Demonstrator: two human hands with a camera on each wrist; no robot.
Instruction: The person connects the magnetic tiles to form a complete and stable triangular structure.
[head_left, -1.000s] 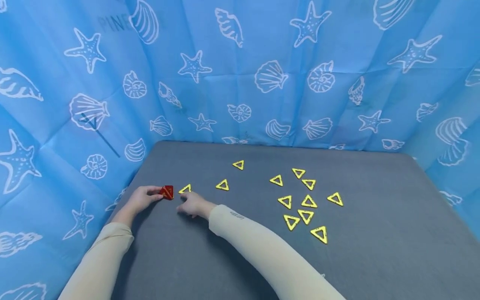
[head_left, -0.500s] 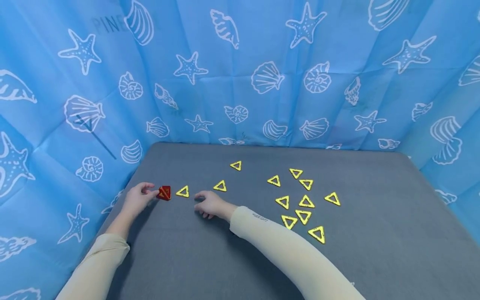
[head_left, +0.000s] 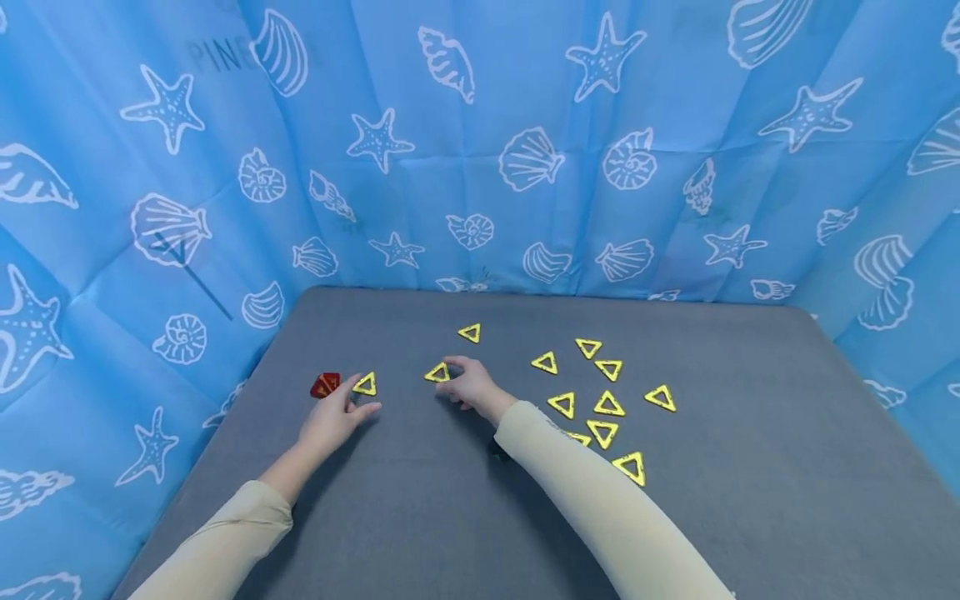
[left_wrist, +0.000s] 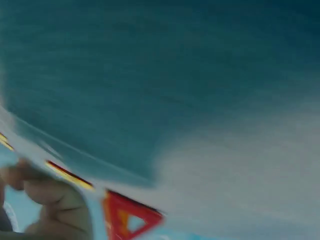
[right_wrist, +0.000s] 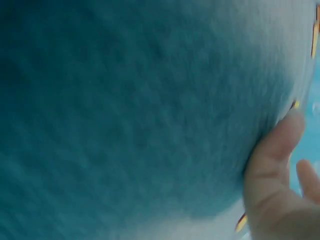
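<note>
On the left of the grey table [head_left: 420,500], a small red shape [head_left: 322,385] with a diagonal line lies flat. In the left wrist view a red triangle with a hole [left_wrist: 116,205] shows. My left hand [head_left: 330,423] is just right of it, fingers loosely bent and thumb spread, beside a hollow yellow triangle [head_left: 373,385]. Nothing is visible in its grasp. Farther right, my right hand [head_left: 476,388] holds its index finger and thumb apart at a second hollow yellow triangle [head_left: 437,380]. I cannot tell whether the fingers touch it.
Another yellow triangle [head_left: 470,333] lies farther back. Several more are scattered at the right, such as one yellow triangle [head_left: 661,405] and one partly behind the right sleeve [head_left: 585,492]. A blue shell-print curtain [head_left: 465,150] stands behind and at both sides.
My left hand has let go of the red shape and moved right toward the nearest yellow triangle. My right hand has left that triangle and moved right and back to the second one.
</note>
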